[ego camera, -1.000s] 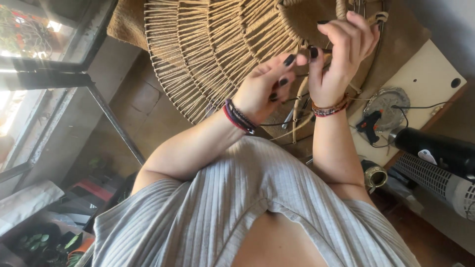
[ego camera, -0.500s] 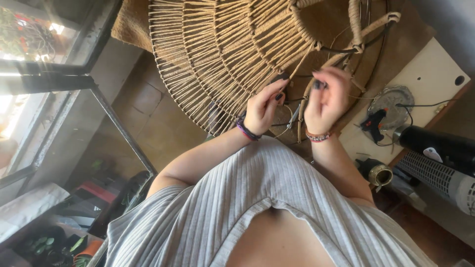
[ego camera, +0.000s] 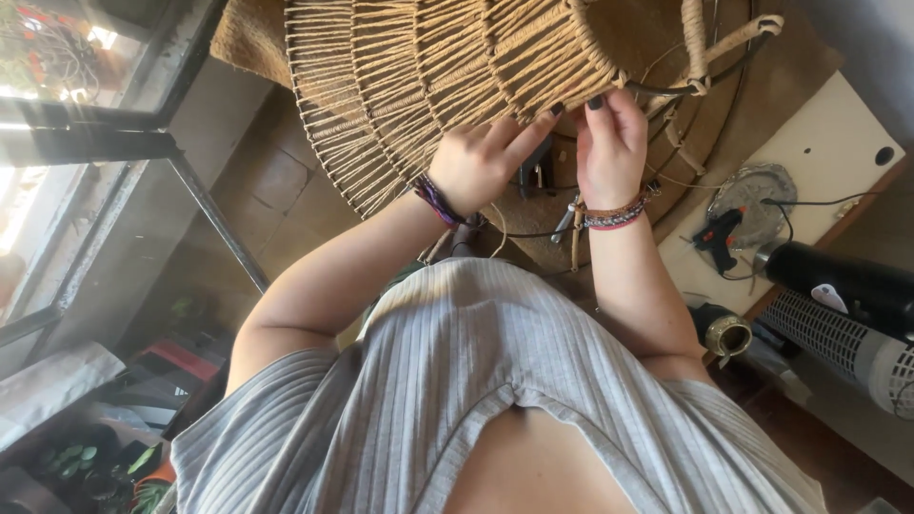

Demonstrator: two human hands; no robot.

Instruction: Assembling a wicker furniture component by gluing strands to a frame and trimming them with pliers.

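Note:
A large wire frame wound with tan jute cord (ego camera: 419, 76), shaped like a round basket or lampshade, lies in front of me. My left hand (ego camera: 476, 169), with purple bracelets at the wrist, grips the lower edge of the weaving, its fingers stretched along the cords. My right hand (ego camera: 609, 152), wearing beaded bracelets, holds the wrapped rim just beside it, fingertips curled over the edge. Both hands have dark nails and sit close together. A loose end of cord (ego camera: 700, 38) trails along the bare black wire at the upper right.
Metal hand tools (ego camera: 540, 176) lie under the hands on a brown mat. A black and orange glue gun (ego camera: 716, 228) rests on a white board (ego camera: 838, 133) at the right, beside a black heater (ego camera: 847, 286). A metal window frame (ego camera: 133, 143) stands left.
Both hands have moved away from my face and down onto the woven frame. A second ago they were raised with fingers apart; now they grip the weaving's edge.

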